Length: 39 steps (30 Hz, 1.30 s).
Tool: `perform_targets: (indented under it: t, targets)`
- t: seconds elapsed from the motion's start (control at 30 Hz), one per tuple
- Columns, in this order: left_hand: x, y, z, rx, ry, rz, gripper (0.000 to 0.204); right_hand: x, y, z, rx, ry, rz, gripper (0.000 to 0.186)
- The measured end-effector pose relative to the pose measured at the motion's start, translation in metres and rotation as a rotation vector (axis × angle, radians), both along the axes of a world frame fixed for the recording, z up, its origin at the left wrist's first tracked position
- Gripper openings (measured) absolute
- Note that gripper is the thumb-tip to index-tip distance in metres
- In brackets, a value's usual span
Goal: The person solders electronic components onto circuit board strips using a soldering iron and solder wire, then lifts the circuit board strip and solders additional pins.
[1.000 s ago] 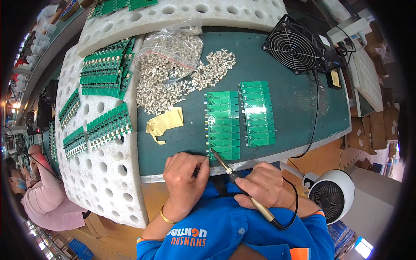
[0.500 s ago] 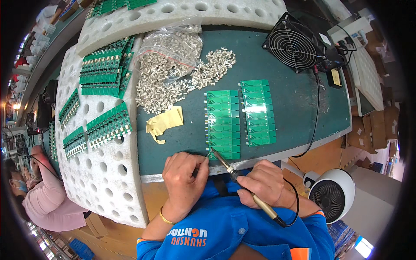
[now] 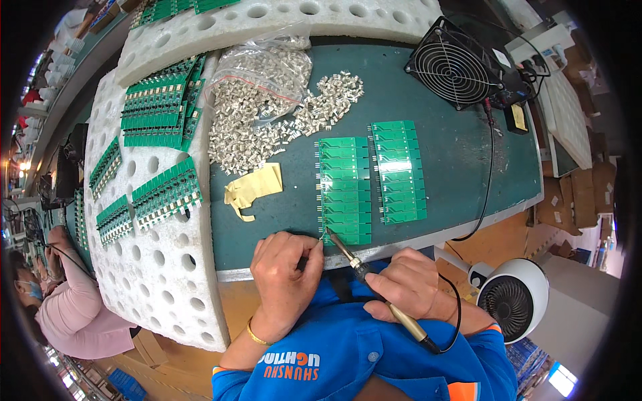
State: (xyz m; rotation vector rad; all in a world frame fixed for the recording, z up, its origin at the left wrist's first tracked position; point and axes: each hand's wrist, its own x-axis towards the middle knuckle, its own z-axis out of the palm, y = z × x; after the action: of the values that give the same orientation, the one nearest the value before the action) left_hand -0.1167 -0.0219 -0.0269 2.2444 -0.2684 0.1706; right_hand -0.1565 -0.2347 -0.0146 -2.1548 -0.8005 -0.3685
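My right hand [image 3: 406, 284] is closed around a soldering iron [image 3: 408, 323], its metal tip slanting up and left. That tip meets the lower left corner of a green circuit board panel [image 3: 344, 188] lying flat on the bench. Beside this corner, my left hand [image 3: 286, 273] is pinched on a thin solder wire [image 3: 322, 237] that reaches toward the iron's tip; the fingertips are partly hidden. A second green panel [image 3: 399, 175] lies just to the right. Small white connectors line the left edges of both panels.
Loose white connectors [image 3: 247, 137] spill from a clear plastic bag [image 3: 267, 63]. Torn yellow paper [image 3: 255, 190] lies below them. White foam [image 3: 144, 264] at left carries populated boards [image 3: 167, 194]. A black fan [image 3: 455, 67] stands far right; a white fan [image 3: 513, 301] sits near right. Another person [image 3: 83, 311] works at left.
Both hands, the iron and the panels keep almost the same places. My right hand's grip on the iron shifts very slightly.
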Motion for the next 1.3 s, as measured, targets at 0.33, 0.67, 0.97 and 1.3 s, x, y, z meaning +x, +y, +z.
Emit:
perform_targets:
  t: [0.33, 0.67, 0.97, 1.3]
  targets:
    - [0.000, 0.002, 0.001, -0.012, 0.004, -0.013, 0.014, 0.000, 0.004, 0.002, 0.005, -0.058, 0.006, 0.044]
    - [-0.001, 0.003, 0.000, 0.001, 0.010, -0.024, 0.013, -0.004, 0.007, 0.001, 0.008, -0.048, -0.018, 0.047]
    - [0.001, 0.001, 0.001, 0.020, 0.017, -0.014, 0.013, -0.010, 0.003, 0.004, -0.060, 0.010, 0.015, 0.053]
    - [0.002, -0.001, 0.002, -0.008, 0.059, 0.006, 0.014, -0.009, 0.003, 0.002, -0.047, 0.005, 0.017, 0.051]
